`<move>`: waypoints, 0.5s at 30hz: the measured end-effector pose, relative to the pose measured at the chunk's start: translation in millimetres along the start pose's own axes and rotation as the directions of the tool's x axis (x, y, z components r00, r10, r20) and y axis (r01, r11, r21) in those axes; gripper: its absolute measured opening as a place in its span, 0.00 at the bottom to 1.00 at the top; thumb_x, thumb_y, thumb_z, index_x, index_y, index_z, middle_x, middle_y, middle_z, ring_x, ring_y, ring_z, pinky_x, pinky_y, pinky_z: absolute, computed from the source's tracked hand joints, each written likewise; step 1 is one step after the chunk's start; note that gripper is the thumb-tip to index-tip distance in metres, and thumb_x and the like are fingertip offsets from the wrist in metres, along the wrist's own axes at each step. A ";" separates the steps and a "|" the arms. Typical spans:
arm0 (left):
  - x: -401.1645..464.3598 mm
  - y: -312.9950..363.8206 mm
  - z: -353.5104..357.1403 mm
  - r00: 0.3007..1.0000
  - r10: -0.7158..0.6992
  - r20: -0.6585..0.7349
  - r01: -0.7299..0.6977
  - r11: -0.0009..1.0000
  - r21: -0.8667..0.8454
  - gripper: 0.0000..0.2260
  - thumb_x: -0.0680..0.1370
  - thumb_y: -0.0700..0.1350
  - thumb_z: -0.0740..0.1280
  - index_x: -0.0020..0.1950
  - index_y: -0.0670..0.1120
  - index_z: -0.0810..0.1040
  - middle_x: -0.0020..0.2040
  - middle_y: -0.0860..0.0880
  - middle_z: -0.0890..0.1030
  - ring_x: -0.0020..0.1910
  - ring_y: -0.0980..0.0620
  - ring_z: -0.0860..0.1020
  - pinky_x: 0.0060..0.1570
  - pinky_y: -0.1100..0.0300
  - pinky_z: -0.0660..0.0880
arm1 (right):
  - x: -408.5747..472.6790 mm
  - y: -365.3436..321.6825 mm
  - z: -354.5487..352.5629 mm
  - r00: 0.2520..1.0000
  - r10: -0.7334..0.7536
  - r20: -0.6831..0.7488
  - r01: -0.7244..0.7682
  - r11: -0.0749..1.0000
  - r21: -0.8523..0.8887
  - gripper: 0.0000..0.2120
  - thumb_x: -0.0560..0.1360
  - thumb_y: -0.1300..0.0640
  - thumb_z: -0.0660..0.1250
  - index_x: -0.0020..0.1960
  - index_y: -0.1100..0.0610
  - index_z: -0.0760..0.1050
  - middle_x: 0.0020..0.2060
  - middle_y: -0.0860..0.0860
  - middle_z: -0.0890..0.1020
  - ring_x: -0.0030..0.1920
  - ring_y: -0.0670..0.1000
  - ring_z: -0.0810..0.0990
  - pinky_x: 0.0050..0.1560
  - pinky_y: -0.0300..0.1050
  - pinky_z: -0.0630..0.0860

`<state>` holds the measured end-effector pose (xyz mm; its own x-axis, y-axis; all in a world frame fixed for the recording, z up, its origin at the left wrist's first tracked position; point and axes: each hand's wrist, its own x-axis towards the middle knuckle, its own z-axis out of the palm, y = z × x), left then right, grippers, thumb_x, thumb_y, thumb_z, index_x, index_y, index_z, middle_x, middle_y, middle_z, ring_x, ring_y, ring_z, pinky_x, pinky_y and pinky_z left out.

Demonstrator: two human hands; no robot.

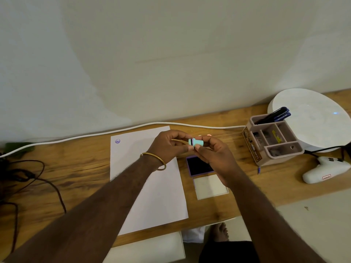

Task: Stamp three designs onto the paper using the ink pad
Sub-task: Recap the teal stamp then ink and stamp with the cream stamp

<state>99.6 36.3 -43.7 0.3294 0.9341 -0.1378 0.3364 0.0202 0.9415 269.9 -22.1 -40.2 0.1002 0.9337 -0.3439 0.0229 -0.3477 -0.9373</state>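
A small teal stamp (196, 143) is held above the table between both hands. My right hand (212, 154) pinches its body and my left hand (169, 147) grips its left end. Below them lies a white sheet of paper (152, 186) with one purple round print (118, 141) near its far left corner. An open purple ink pad (197, 166) sits right of the paper, partly hidden by my right hand, with its white lid (210, 186) just in front of it. Something pink (208, 135) peeks out behind my right hand.
A desk organizer (273, 141) with pens stands at the right, beside a round white device (311, 118). A white handheld tool (322, 171) lies at the far right. A white cable (95, 134) runs along the wall. Dark cables (28, 177) lie at the left.
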 end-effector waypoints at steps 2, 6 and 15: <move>1.4 1.5 -0.8 1.000 -0.002 0.015 0.002 1.000 -0.004 0.12 0.70 0.46 0.76 0.52 0.54 0.83 0.46 0.59 0.83 0.46 0.60 0.81 0.40 0.72 0.76 | -0.6 -2.4 -2.5 0.999 -0.036 0.011 0.036 0.996 -0.079 0.13 0.77 0.55 0.68 0.61 0.52 0.77 0.54 0.50 0.81 0.56 0.53 0.80 0.54 0.50 0.81; 5.6 5.4 -2.5 0.998 0.020 0.059 -0.022 1.000 0.018 0.13 0.70 0.44 0.76 0.55 0.49 0.83 0.46 0.58 0.83 0.46 0.58 0.81 0.43 0.69 0.77 | -1.8 -7.3 -6.9 0.996 -0.093 0.018 0.094 0.977 -0.189 0.14 0.77 0.55 0.68 0.62 0.53 0.76 0.55 0.49 0.80 0.56 0.52 0.78 0.56 0.52 0.81; 6.0 7.6 -1.3 0.997 -0.038 0.064 0.040 0.999 -0.027 0.12 0.68 0.44 0.77 0.51 0.51 0.84 0.43 0.59 0.83 0.43 0.59 0.81 0.39 0.71 0.76 | 0.0 -6.3 -9.2 0.987 -0.158 0.022 0.158 0.942 -0.297 0.13 0.77 0.55 0.68 0.62 0.53 0.77 0.52 0.47 0.81 0.53 0.48 0.79 0.52 0.43 0.80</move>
<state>103.0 42.5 -36.9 0.3722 0.9078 -0.1933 0.3256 0.0673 0.9431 278.9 -20.6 -33.9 0.0739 0.9786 -0.1921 0.3332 -0.2058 -0.9201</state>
